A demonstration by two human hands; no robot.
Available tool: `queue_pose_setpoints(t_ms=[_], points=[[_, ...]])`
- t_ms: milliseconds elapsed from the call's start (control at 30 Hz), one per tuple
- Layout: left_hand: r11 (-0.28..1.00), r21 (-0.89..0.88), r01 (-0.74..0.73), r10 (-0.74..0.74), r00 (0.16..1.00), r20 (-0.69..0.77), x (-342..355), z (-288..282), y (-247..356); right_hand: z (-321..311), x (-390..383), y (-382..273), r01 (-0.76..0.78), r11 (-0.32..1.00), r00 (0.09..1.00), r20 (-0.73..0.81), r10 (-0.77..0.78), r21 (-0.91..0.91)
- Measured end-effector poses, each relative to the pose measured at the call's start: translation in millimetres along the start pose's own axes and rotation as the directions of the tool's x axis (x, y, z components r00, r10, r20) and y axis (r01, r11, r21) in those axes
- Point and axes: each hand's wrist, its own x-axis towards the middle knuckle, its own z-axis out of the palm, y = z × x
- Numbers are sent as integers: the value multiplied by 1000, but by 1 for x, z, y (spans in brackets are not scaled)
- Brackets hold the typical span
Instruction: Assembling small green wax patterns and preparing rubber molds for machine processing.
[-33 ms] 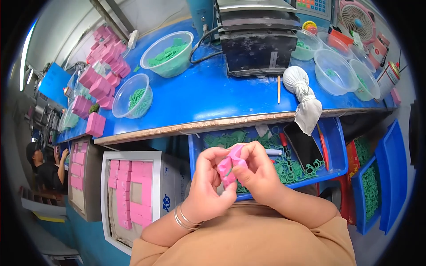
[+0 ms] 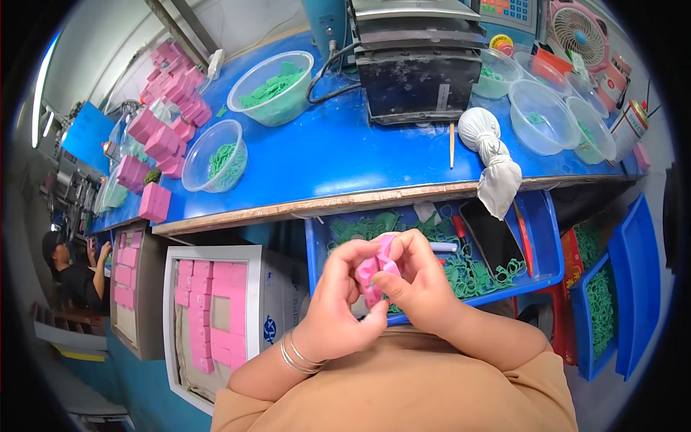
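Left hand (image 2: 337, 299) and right hand (image 2: 425, 284), both curled nearly closed, pinch a pink block (image 2: 366, 272); it lies at frame centre, between them.

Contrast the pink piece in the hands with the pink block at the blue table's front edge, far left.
The pink piece is gripped by the left hand and right hand; the pink block stands on the blue table, untouched. The pink piece looks bent and uneven, the pink block straight-edged. The pink piece is partly hidden, the pink block mostly exposed. Both are pink.
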Motion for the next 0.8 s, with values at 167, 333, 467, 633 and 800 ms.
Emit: queue_pose_setpoints(t_ms=[167,333,467,633,800], points=[[856,483,-182,82,972,222,12,-18,19,-16,5,-14,-349,933,925,194,327,89],[871,416,-261,264,963,52,11,-36,3,-14,8,-18,-255,962,960,141,240,100],[891,347,-295,306,952,22,13,-32,-1,-20,10,-27,305,858,949,210,-236,-414],[968,149,-204,199,979,48,9,-20,-4,-21,12,-29,520,696,854,333,-400,-496],[870,374,-322,317,945,76,7,-18,-7,-10,2,-5,320,877,947,99,-305,-360]])
